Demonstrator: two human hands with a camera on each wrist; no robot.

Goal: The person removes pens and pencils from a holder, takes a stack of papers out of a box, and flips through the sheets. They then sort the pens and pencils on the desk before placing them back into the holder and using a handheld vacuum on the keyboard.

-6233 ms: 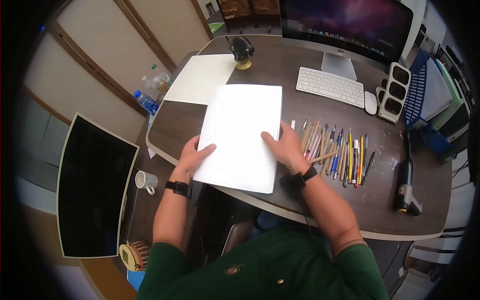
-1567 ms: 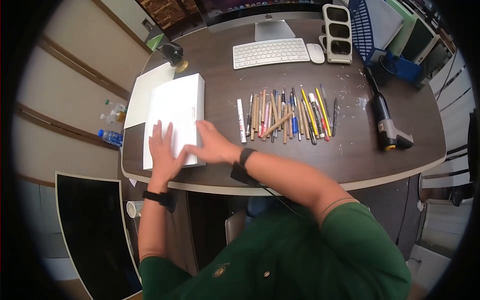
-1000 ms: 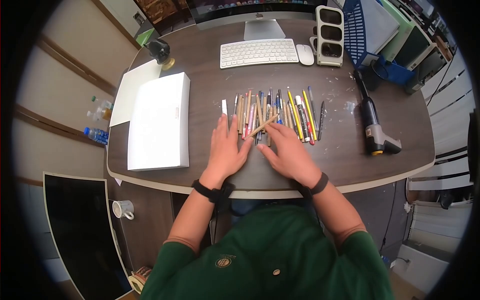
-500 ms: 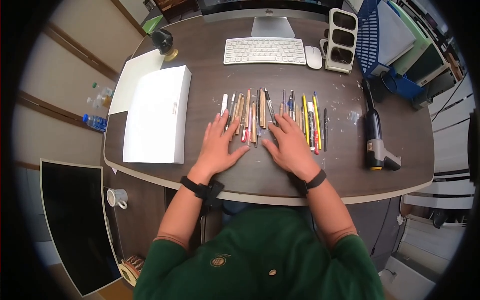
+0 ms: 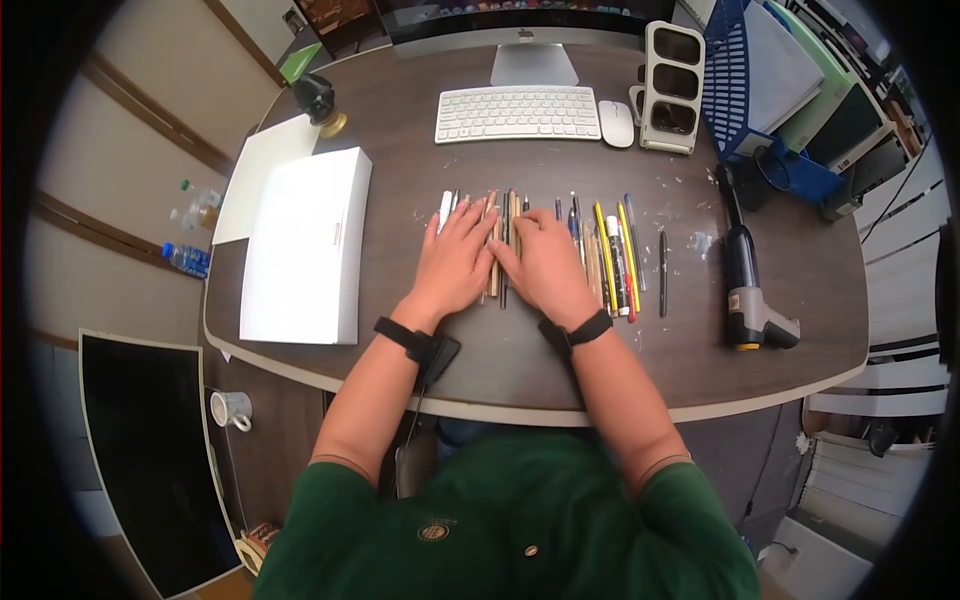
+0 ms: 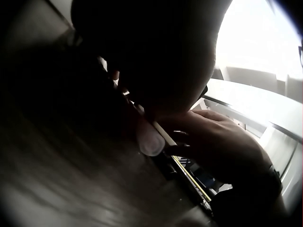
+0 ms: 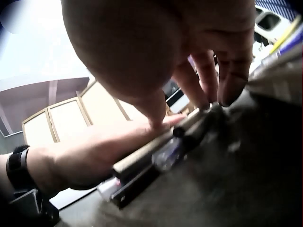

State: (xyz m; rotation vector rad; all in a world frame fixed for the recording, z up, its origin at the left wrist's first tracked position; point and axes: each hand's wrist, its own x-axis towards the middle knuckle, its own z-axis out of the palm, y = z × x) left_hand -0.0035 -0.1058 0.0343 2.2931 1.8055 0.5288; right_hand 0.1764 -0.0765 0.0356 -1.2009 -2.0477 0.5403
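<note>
Head view, left hand (image 5: pixel 455 262) open over pens and pencils (image 5: pixel 614 262), right hand (image 5: pixel 548 267) half open, fingers bent, both touching them.

2 yellow pencils (image 5: pixel 605 255), 1 keyboard (image 5: pixel 517 114), 1 mouse (image 5: pixel 616 124), 1 mug (image 5: pixel 230 409), other writing tools (image 5: pixel 663 275) too hidden to count

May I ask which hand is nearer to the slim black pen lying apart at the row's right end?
Right. The right hand is over the pens and pencils, left of the slim black pen; the left hand lies farther left.
</note>
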